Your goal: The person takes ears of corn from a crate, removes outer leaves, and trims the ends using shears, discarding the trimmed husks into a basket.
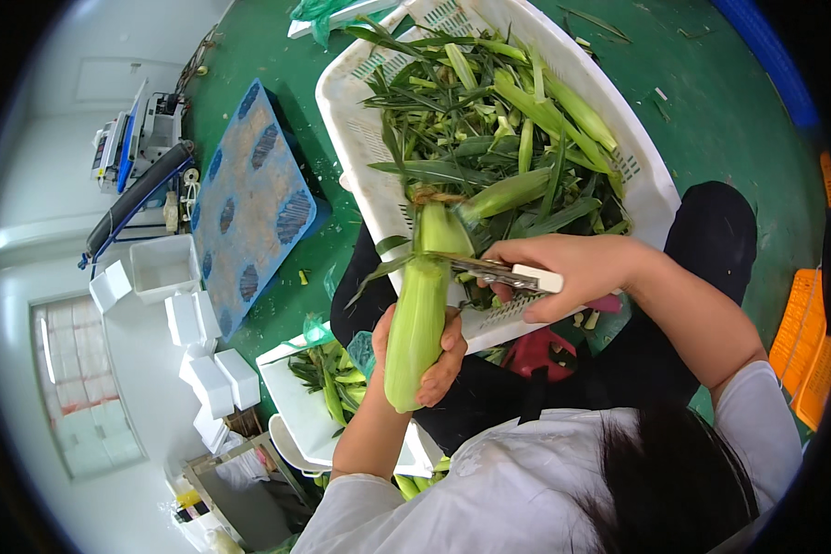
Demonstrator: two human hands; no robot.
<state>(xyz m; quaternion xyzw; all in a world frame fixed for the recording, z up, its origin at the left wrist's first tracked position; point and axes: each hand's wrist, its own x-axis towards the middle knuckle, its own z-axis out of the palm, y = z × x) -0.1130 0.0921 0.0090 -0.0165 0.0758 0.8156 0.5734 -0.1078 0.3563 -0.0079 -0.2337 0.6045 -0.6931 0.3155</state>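
Observation:
My left hand [443,367] is wrapped around an ear of corn [415,332] in its pale green husk. The ear slants upward over the near side of a white plastic crate [654,201]. My right hand [575,270] grips a cutting tool [537,278] with a white handle and metal blade. That blade lies across the husk near the ear's upper end. Beyond it, a piece of husk [442,230] tilts to the right, and brown strands [438,196] show above. Cut husks and leaves [457,149] fill the crate. My fingers hide part of the tool.
Left of my legs, a white foam box [277,370] holds more corn. A blue pallet [256,201] rests on the green floor [284,76]. White foam boxes [215,384] stand by the wall. Orange plastic crates [796,346] are at right, and a red object [537,353] lies near my lap.

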